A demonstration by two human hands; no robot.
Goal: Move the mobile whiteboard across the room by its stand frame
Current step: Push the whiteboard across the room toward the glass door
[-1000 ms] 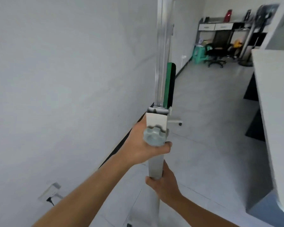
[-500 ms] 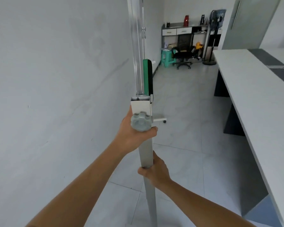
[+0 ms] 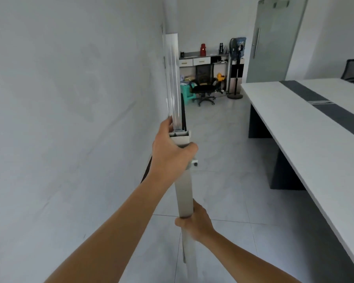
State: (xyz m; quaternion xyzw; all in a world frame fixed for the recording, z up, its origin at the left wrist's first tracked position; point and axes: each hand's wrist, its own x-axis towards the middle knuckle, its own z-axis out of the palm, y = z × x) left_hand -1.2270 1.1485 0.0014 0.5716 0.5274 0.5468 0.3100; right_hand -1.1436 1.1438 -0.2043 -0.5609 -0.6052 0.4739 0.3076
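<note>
white wall [image 3: 70,119] on left | long white bench [image 3: 315,139] with dark centre strip on right | black office chair [image 3: 204,86] at far end | shelf unit [image 3: 200,60] behind it, red bottle [image 3: 202,49] on top | standing fan [image 3: 236,68] beside | frosted glass door [image 3: 274,37] | pale tiled floor [image 3: 233,180]

Office, as I see it: long white meeting table [image 3: 307,127] right; far swivel chair [image 3: 204,86], drawer shelf [image 3: 194,61], frosted glass door [image 3: 274,37]; tiled floor [image 3: 223,144].

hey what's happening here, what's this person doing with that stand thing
A person is gripping a mobile whiteboard's upright stand post with both hands, left hand near the top, right hand lower down. The board runs edge-on beside the white wall, with a long table to the right.
</note>
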